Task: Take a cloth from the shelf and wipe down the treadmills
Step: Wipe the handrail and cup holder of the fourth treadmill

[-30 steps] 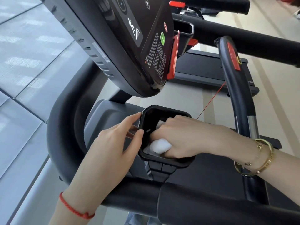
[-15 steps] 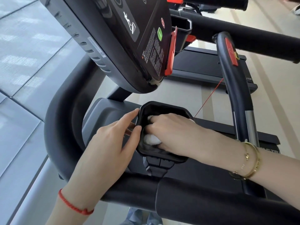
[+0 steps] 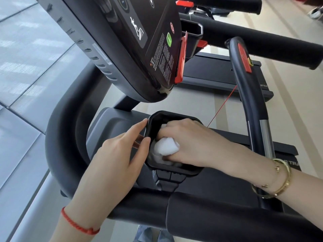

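Head view of a treadmill (image 3: 66, 130) console area. The right hand (image 3: 190, 142) reaches into a black cup holder (image 3: 174, 169) set in the grey console tray, fingers clenched around a bunched white cloth (image 3: 166, 145); the cloth is pressed against the holder's inner left side and floor, partly hidden by the fingers. The left hand (image 3: 115, 154) steadies the same holder from outside — index finger laid along its upper left rim, thumb touching the left wall, the remaining fingers loosely curled against the tray and grasping nothing else. A red cord bracelet (image 3: 76, 224) circles the left wrist; gold bangles (image 3: 276, 179) circle the right. Above the hands hangs the tilted display panel (image 3: 139, 41), with a green button (image 3: 168, 39) and a red safety clip (image 3: 180, 62) at its edge. A thin red cord (image 3: 222, 106) runs from the curved inner handle (image 3: 248, 95) down behind the right hand. A padded black handrail (image 3: 227, 219) crosses the foreground — a second treadmill deck (image 3: 218, 72) lies beyond.
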Available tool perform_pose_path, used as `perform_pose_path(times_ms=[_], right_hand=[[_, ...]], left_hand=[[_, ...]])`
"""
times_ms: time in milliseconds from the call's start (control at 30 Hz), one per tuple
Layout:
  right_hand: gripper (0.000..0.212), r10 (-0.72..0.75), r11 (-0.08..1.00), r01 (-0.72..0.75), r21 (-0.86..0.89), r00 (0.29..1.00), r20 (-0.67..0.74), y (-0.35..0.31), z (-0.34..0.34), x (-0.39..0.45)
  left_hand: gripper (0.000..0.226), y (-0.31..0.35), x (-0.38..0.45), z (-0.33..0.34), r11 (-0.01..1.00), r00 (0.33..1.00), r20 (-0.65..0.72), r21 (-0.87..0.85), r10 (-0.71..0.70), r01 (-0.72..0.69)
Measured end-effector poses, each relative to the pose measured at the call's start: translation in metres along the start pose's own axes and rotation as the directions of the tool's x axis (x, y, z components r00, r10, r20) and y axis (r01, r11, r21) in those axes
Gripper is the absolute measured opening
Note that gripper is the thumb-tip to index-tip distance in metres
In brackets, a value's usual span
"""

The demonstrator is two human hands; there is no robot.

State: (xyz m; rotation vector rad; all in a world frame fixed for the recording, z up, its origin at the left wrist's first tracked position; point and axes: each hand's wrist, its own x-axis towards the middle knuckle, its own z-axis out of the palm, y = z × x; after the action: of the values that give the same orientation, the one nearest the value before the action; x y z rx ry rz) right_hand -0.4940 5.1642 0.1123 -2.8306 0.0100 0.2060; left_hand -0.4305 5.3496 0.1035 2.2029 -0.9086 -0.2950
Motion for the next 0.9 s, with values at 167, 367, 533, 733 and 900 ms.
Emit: perform_pose_path(times_ms=[167,367,533,733,900], right_hand=[[0.017,-0.060,0.992,0.071,-0.106,0.993,0.106,-0.004,0.006,0.006],[0.015,-0.029,0.977,0.085,-0.196,0.962,0.272,0.001,-0.004,0.014],[0.021,0.008,0.997,0.005,-0.078,0.984,0.175,0.003,-0.003,0.009],[0.011,-0.032,0.998,0.033,-0.051,0.999,0.027,-0.002,0.003,0.004],[0.007,-0.094,0.972,0.114,-0.205,0.990,0.104,-0.006,0.010,0.014]], left_hand=[[0.051,0.001,-0.001,0.000,1.000,1.000,0.006,0.017,0.001,-0.001],[0.050,0.003,-0.001,-0.002,1.000,1.000,0.006,0.017,-0.002,0.002],[0.048,0.001,0.000,-0.002,1.000,1.000,0.004,0.010,-0.007,0.007],[0.048,0.002,0.000,-0.002,1.000,1.000,0.002,0.001,-0.004,0.004],[0.049,0.002,-0.001,-0.001,1.000,1.000,0.003,0.022,0.007,-0.007]])
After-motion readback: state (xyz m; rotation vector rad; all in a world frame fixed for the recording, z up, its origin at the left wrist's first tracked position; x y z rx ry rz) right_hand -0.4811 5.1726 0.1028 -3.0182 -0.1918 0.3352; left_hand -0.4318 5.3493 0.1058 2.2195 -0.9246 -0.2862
